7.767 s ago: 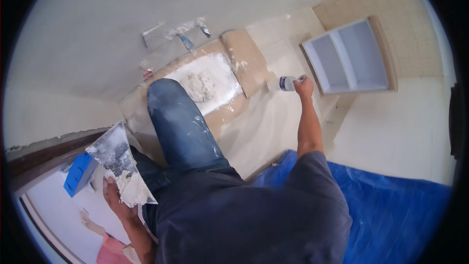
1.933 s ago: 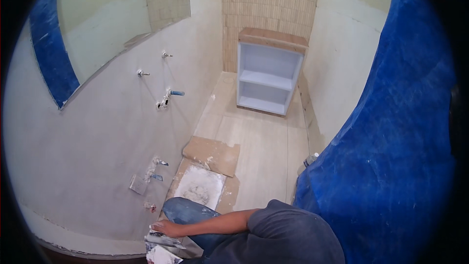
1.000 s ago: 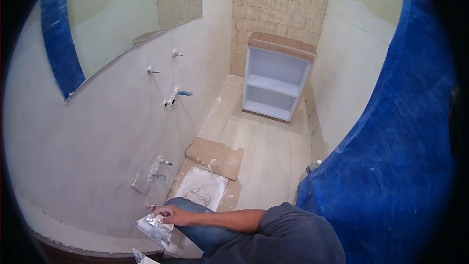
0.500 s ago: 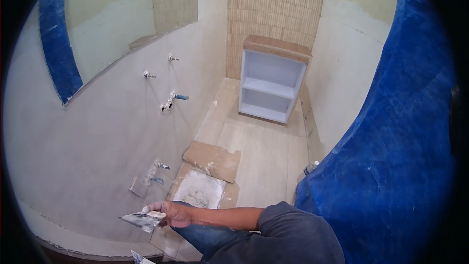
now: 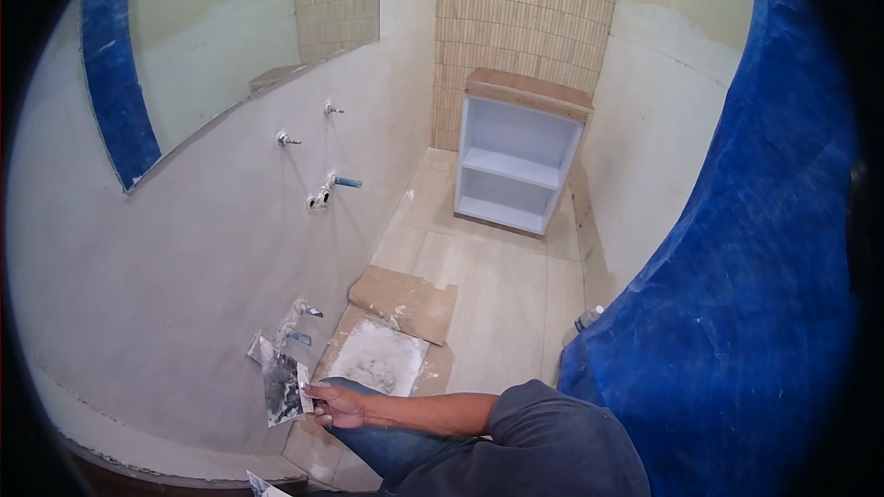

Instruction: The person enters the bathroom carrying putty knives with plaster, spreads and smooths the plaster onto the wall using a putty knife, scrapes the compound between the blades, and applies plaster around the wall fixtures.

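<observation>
Pale wall (image 5: pixel 166 294), left. Right arm (image 5: pixel 433 412): dark sleeve (image 5: pixel 562 428), bare forearm stretched leftward over the leg (image 5: pixel 387 449). Metal blade (image 5: pixel 282 387): near the wall, contact cannot be told. Right hand (image 5: pixel 337 405): fingers closed on the blade's right edge. Left hand: out of frame, grip cannot be told. Bottle (image 5: pixel 589 317), right: markings too small to read.

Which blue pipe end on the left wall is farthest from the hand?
The upper pipe end, beside two dark holes; the lower two sit close together near the metal blade in the right hand.
</observation>
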### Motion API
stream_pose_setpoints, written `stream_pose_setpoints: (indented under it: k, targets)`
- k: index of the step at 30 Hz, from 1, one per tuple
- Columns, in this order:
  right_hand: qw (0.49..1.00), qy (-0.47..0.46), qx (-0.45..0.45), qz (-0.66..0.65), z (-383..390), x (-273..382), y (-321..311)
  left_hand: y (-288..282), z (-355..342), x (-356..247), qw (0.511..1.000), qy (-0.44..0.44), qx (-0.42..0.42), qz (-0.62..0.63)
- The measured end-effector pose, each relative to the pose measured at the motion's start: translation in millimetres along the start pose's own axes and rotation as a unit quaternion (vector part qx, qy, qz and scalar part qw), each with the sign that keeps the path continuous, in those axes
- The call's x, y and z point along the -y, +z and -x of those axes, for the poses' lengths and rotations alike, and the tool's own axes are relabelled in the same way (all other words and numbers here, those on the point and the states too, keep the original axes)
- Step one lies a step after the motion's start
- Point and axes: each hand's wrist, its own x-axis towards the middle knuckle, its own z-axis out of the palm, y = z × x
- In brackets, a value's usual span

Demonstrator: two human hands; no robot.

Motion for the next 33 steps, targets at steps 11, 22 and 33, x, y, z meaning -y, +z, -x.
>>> stream_pose_setpoints:
  k: [11, 22, 33]
  targets:
    - [0.997, -0.056, 0.029, 0.050, 8, 12, 9, 11, -2, -13, 0.982, -0.115, -0.021, 0.151]
    - [0.996, -0.048, 0.014, 0.073, 6, 29, -6, 26, 4, -25, 0.974, -0.151, -0.014, 0.171]
    - [0.999, -0.011, 0.018, 0.035, 11, 31, -16, 28, 7, -27, 0.974, -0.133, 0.038, 0.178]
